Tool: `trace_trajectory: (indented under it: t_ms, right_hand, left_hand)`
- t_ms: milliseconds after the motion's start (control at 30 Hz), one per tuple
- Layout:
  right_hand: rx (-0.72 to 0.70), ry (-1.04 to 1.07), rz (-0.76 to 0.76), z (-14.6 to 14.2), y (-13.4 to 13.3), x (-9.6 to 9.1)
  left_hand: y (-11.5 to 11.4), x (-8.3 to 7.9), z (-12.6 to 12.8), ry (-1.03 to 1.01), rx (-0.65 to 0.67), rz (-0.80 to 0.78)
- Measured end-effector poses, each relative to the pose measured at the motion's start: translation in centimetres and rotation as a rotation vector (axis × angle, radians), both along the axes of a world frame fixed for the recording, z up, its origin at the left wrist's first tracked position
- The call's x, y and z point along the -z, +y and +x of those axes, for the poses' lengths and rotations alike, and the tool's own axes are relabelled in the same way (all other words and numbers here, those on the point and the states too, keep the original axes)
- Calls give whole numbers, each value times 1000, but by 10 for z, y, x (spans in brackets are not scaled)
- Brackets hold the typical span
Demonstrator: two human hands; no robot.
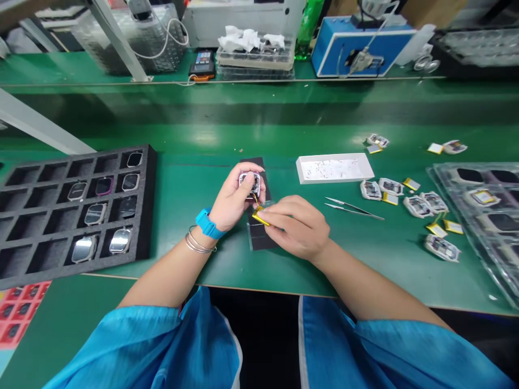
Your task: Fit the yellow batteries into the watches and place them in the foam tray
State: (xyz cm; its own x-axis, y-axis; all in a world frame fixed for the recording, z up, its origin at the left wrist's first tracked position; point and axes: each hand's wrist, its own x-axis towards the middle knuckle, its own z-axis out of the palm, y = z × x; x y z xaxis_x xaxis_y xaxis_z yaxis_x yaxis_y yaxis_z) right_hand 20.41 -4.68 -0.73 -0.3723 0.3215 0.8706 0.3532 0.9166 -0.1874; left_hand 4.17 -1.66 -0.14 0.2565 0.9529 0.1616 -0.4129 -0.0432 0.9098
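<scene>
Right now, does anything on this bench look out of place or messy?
Somewhat: loose watch modules and yellow batteries lie scattered at mixed angles right of the white tray, unlike the watches slotted in the foam tray. Nothing looks spilled or broken.

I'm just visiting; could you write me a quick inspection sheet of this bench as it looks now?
Surface: green bench, dark pad under the hands.
Job's things: watch module and its yellow battery, joined by thin wires.
Clutter: tweezers, white tray, loose modules, foam tray of watch cases.
Hands: left hand grips the watch module; right hand pinches the yellow battery.
Cables: white cable at the back.
Surroundings: blue box, stacked trays.
</scene>
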Motion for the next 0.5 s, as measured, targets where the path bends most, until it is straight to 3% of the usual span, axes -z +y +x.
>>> trace_trajectory:
  t_ms: [167, 500]
  right_hand:
    - [-33, -20, 5, 4, -4, 0]
    - [-53, -36, -26, 7, -12, -1]
  left_hand:
    - [-3, -1, -1, 41, -39, 96]
    - [-11, -7, 2, 41, -58, 140]
